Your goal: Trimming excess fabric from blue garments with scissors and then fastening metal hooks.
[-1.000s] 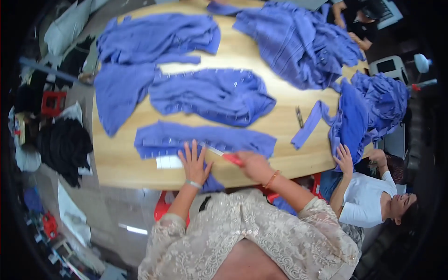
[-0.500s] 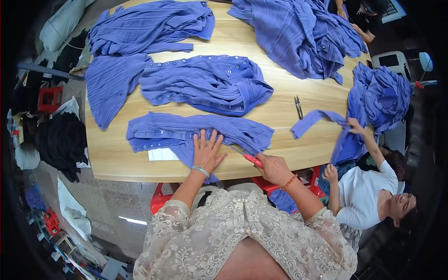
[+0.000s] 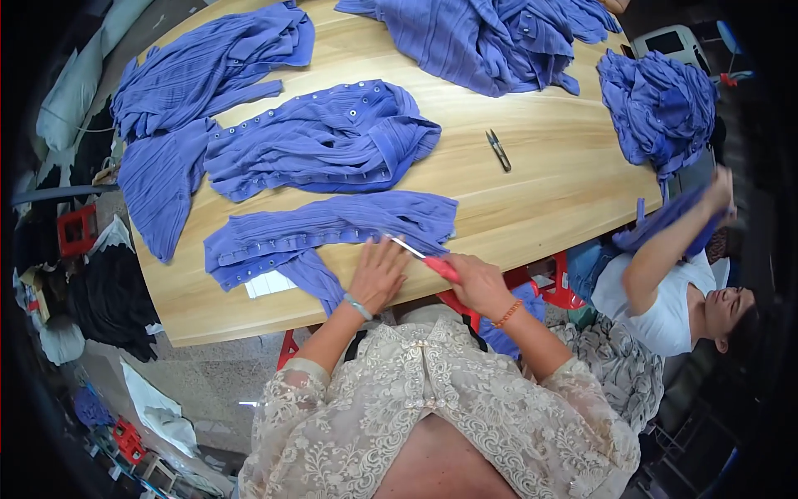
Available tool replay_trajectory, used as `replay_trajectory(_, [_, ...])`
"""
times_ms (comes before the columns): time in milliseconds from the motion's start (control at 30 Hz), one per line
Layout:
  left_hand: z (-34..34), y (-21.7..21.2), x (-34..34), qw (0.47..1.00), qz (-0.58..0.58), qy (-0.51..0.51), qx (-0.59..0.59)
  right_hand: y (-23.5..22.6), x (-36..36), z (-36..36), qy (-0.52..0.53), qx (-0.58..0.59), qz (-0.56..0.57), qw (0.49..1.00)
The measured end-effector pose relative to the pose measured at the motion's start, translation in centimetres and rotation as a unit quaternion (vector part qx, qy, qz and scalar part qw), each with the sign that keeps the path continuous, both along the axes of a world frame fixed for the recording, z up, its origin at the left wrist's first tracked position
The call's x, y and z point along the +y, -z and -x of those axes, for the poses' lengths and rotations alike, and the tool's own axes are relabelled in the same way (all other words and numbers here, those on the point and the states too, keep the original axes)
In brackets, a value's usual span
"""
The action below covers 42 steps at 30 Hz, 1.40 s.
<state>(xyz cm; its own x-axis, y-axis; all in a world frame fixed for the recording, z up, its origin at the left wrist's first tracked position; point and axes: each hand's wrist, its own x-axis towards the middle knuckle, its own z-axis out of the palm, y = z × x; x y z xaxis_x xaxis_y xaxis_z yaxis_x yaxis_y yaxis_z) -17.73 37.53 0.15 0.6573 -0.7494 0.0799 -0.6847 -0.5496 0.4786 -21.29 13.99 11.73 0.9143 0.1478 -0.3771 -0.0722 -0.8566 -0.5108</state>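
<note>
A folded blue-violet ribbed garment [image 3: 316, 218] with metal snaps or eyelets along its edge lies on the table before me. My left hand [image 3: 377, 279] rests flat at its near edge, fingers stretched out, with nothing in it. My right hand [image 3: 482, 287] is wrapped round a red-handled tool [image 3: 441, 269]. Its slim metal shaft or blade points left across the garment toward my left fingertips; whether its tip touches the cloth I cannot tell. Under the garment's left part a white sheet [image 3: 270, 284] sticks out.
Further blue-violet garments lie across the wooden table [image 3: 532, 200], one with eyelets [image 3: 324, 141] just beyond mine. Small thread snips [image 3: 498, 151] lie to the right. At the right edge a co-worker in a white shirt [image 3: 657, 308] lifts blue cloth [image 3: 677, 220]. Red stools [image 3: 561, 283] stand below.
My view has shifted, with the table now tilted. My left fingers have slid to the garment's near edge, close to the tool's tip. The co-worker has lifted the blue cloth off the table.
</note>
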Motion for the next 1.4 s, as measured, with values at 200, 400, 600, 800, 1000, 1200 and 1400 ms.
replay_trajectory(200, [-0.9, 2.3, -4.1, 0.998, -0.024, 0.048, 0.016, -1.1, -4.6, 3.2, 0.038, 0.036, 0.041, 0.998])
replay_trajectory(400, [-0.8, 2.8, -5.3, 0.999, -0.044, 0.026, 0.009, -1.9, -5.6, 4.5, 0.018, 0.069, 0.054, 0.996])
replay_trajectory(600, [-0.5, 2.9, -5.7, 0.999, -0.049, 0.019, 0.006, -0.6, -2.8, 0.3, -0.027, 0.032, 0.028, 0.999])
replay_trajectory(800, [-0.4, 3.2, -5.9, 0.999, -0.033, 0.008, -0.014, 0.3, -2.1, -1.9, -0.073, 0.014, 0.047, 0.996])
replay_trajectory(1000, [-0.5, 2.6, -6.5, 0.998, -0.062, -0.012, -0.004, -1.4, -8.1, 4.7, 0.033, 0.059, 0.052, 0.996])
replay_trajectory(1200, [0.3, 2.5, -7.1, 0.998, -0.058, 0.01, -0.014, -0.7, -7.8, 7.6, 0.043, -0.009, 0.074, 0.996])
replay_trajectory(1400, [-0.1, 3.7, -8.1, 0.999, -0.021, 0.01, -0.033, -1.9, -8.4, 7.3, 0.022, 0.086, 0.113, 0.99])
